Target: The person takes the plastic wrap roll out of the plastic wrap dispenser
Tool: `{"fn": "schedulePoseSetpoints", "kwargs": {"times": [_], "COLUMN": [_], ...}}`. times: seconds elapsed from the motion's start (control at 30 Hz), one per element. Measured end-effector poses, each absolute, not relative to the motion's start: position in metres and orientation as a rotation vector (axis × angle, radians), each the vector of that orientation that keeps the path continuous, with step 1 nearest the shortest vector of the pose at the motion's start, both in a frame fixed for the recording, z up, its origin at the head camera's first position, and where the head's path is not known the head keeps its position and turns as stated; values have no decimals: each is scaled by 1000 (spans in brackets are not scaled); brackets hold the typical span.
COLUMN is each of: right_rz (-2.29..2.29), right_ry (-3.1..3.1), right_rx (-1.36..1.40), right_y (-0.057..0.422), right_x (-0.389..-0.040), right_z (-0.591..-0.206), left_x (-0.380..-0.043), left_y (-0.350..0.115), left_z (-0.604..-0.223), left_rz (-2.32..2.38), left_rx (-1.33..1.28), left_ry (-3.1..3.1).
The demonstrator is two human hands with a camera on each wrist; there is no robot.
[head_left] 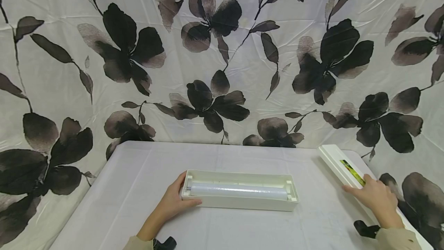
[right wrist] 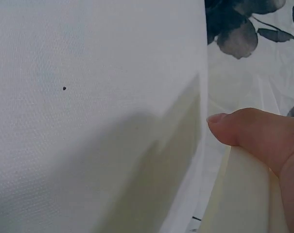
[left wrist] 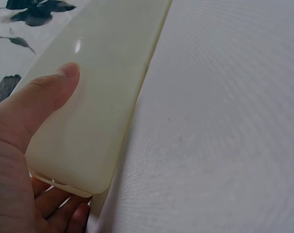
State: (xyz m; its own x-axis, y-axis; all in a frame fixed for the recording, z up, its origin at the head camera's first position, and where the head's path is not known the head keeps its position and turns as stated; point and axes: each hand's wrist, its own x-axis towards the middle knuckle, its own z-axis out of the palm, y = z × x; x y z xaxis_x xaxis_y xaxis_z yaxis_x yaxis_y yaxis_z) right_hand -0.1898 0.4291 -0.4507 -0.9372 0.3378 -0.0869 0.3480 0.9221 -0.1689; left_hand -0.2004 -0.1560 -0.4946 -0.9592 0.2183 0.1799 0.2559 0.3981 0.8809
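A long, cream-white plastic box (head_left: 243, 203) stands uncovered on the table, with a clear film roll (head_left: 239, 191) lying lengthwise inside. My left hand (head_left: 173, 201) grips the box's left end. The left wrist view shows the thumb (left wrist: 49, 94) across the box's smooth wall (left wrist: 93, 131) and the other fingers round its end. At the table's right side my right hand (head_left: 376, 198) holds a matching long lid (head_left: 334, 161) with a yellow-green label (head_left: 352, 172). In the right wrist view my thumb (right wrist: 253, 128) lies along the lid's edge (right wrist: 241, 194); the other fingers are hidden.
A white cloth covers the table (head_left: 138, 176). Behind it hangs a pale curtain (head_left: 263, 99) printed with dark flowers. Black straps show at both wrists, below beige sleeves (head_left: 397, 238). The lid casts a shadow on the cloth near the right edge.
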Motion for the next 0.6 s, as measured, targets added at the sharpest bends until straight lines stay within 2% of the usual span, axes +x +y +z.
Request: {"fn": "schedulePoseSetpoints", "kwargs": {"times": [0.6], "right_rz": [-279], "right_ry": [2924], "right_rx": [835], "right_y": [434], "right_x": [-189], "right_z": [-471], "left_x": [-200], "left_y": [-156], "left_z": [-496], "left_rz": [-1649], "left_rx": [-444], "left_ry": [-2584]}}
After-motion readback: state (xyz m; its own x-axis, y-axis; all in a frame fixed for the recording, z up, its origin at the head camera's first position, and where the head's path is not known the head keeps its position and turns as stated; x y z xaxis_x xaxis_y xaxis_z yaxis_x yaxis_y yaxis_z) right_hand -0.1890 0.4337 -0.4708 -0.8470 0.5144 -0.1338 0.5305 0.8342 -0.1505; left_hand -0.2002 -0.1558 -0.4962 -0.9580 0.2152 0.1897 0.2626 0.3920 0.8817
